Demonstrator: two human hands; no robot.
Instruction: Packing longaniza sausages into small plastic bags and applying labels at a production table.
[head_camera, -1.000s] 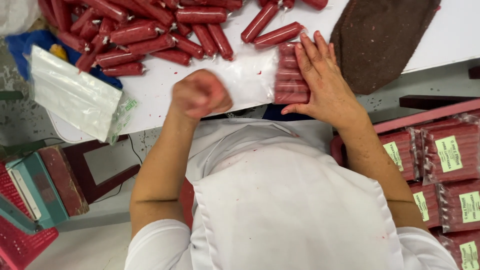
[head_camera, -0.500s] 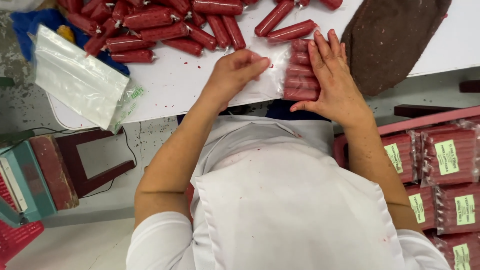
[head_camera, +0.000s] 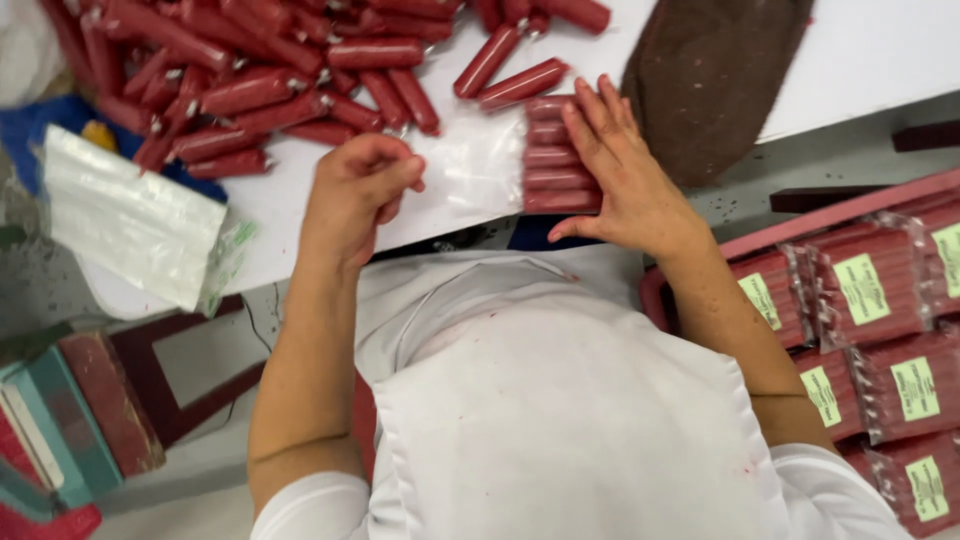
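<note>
Sausages (head_camera: 556, 165) partly under right hand (head_camera: 625, 180)

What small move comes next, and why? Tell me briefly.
Probably pull the clear bag taut with the left hand: its grip pinches the bag's open end, while the right hand lies flat on the row of red sausages that seems to sit inside.

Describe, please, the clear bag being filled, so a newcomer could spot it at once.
Start at the white table and find its near edge. Between the two hands lies the clear bag, with red sausages stacked at its right end under the right hand. Unlike the loose pile of sausages behind, these lie in a neat row.
</note>
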